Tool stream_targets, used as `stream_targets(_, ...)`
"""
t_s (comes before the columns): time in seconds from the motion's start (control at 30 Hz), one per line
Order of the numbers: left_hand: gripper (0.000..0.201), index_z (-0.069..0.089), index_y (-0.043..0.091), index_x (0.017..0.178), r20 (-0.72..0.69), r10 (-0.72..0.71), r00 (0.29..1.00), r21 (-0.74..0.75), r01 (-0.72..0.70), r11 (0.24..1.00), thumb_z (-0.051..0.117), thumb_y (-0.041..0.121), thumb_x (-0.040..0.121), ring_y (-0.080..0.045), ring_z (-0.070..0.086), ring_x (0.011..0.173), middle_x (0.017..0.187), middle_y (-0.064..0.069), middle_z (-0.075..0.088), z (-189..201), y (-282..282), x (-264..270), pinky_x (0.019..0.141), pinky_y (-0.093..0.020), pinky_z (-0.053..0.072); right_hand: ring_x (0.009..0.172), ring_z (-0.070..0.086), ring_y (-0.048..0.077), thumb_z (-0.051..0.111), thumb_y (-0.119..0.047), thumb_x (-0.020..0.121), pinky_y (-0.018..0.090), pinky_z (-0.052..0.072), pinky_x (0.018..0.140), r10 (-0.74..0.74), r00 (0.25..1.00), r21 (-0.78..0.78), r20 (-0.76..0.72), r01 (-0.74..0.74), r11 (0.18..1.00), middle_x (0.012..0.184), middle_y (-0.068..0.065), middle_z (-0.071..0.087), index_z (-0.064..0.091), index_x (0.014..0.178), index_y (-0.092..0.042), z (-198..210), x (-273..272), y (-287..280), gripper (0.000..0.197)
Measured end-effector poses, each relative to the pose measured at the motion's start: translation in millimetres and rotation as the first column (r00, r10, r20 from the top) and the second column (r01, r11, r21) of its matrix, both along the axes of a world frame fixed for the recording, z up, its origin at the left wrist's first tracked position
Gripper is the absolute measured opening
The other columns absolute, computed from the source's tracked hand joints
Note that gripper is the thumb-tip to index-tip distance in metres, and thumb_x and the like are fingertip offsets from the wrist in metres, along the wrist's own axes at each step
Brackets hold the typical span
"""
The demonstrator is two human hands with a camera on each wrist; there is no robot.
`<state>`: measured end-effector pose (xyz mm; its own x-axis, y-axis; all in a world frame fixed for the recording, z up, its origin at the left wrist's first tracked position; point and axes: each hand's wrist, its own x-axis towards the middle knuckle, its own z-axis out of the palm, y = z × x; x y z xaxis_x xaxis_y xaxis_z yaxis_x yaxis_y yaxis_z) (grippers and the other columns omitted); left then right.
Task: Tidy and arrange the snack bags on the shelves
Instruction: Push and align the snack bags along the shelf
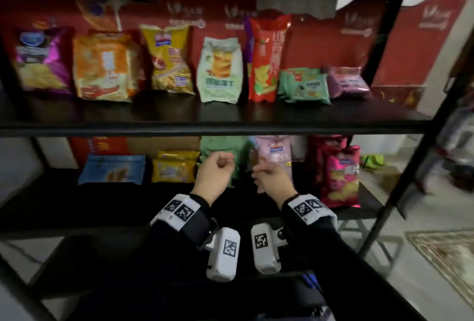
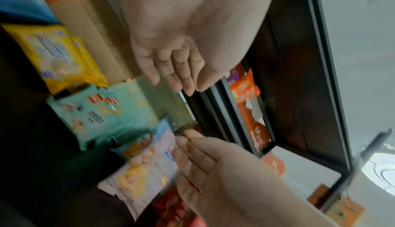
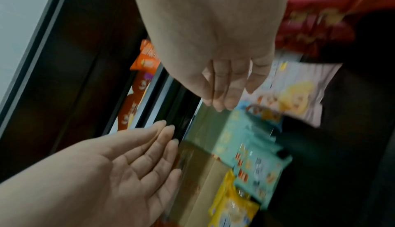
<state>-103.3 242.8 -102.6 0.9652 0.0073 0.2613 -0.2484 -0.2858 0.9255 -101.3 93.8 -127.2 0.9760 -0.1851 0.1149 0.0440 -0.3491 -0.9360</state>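
- The upper shelf [image 1: 205, 125] is carrying a row of snack bags standing upright along its back edge, tops pointing up: a purple bag [image 1: 42, 60] toward the left end, then an orange bag [image 1: 105, 67], a yellow bag [image 1: 170, 60], a pale green bag [image 1: 220, 70] and a tall red bag [image 1: 266, 60].
- Toward the right end of that shelf, a mint pack [image 1: 305, 86] and a small purple pack [image 1: 348, 82] are sitting lower, their long axes running along the shelf.
- The lower shelf [image 1: 64, 200] is holding a blue bag [image 1: 112, 169] near its back left, lying wide, with stacked yellow packs [image 1: 174, 167] just beside it.
- A green bag [image 1: 225, 147] and a pale pink bag [image 1: 275, 151] are standing at the back middle, and a pink chip bag [image 1: 339, 177] is standing upright near the right front corner, in front of a dark red bag [image 1: 324, 146].
- The left hand [image 1: 214, 173] is hanging in front of the green bag, fingers loosely curled in the head view and nearly straight in the wrist views, holding nothing.
- The right hand [image 1: 273, 177] is hanging in front of the pale pink bag, fingers relaxed, holding nothing; contact with the bag cannot be told.
- Red cartons [image 1: 400, 46] are lining the back behind the upper shelf, and a patterned rug [image 1: 446, 256] is lying on the floor to the right.
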Motion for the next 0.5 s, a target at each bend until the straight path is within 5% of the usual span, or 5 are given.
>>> stream_targets(0.1,0.015,0.064,0.012,0.103,0.005,-0.066,0.998,0.037,0.066,0.997,0.059,0.006,0.090,-0.010,0.058,0.091,0.094,0.004,0.063,-9,-63,14,0.081,-0.013,0.043,0.083,0.060,0.025,0.056,0.004,0.087,0.033,0.051,0.079,-0.104,0.994,0.029,0.045,0.103,0.994,0.092,0.017,0.066,0.067,0.095,-0.003,-6,1,-73,0.016)
stream_targets(0.2,0.014,0.063,0.020,0.092,0.024,-0.103,0.994,0.031,0.102,0.994,0.065,0.008,0.086,-0.004,0.059,0.082,0.088,0.010,0.064,-24,-125,31,0.072,-0.011,0.041,0.082,0.057,0.014,0.061,-0.001,0.086,0.016,0.046,0.072,-0.196,0.976,0.013,0.093,0.196,0.981,0.091,0.004,0.063,0.065,0.099,-0.010,-21,-1,-152,0.015)
stream_targets(0.3,0.017,0.063,0.024,0.090,-0.022,-0.167,0.986,0.034,0.167,0.985,0.069,0.010,0.083,-0.007,0.062,0.087,0.087,0.012,0.064,-46,-187,46,0.082,-0.020,0.045,0.083,0.057,0.015,0.063,-0.002,0.084,0.027,0.046,0.077,-0.282,0.949,-0.029,0.139,0.289,0.957,0.085,-0.001,0.061,0.063,0.096,-0.014,-39,0,-235,0.017)
stream_targets(0.4,0.019,0.063,0.022,0.096,-0.089,-0.224,0.971,0.063,0.229,0.971,0.071,0.010,0.084,-0.020,0.062,0.105,0.098,0.005,0.063,-69,-238,61,0.095,-0.035,0.049,0.088,0.059,0.020,0.065,-0.006,0.083,0.032,0.047,0.077,-0.281,0.947,-0.162,0.155,0.305,0.938,0.094,0.003,0.061,0.062,0.106,-0.008,-60,9,-302,0.024)
stream_targets(0.5,0.034,0.060,0.013,0.114,-0.135,-0.221,0.966,0.165,0.241,0.956,0.072,0.014,0.083,-0.016,0.057,0.109,0.111,0.000,0.059,-91,-273,73,0.096,-0.025,0.042,0.099,0.055,0.016,0.070,-0.016,0.081,0.027,0.042,0.077,-0.220,0.975,-0.259,0.043,0.223,0.940,0.111,-0.001,0.053,0.052,0.124,-0.013,-81,20,-341,0.046)
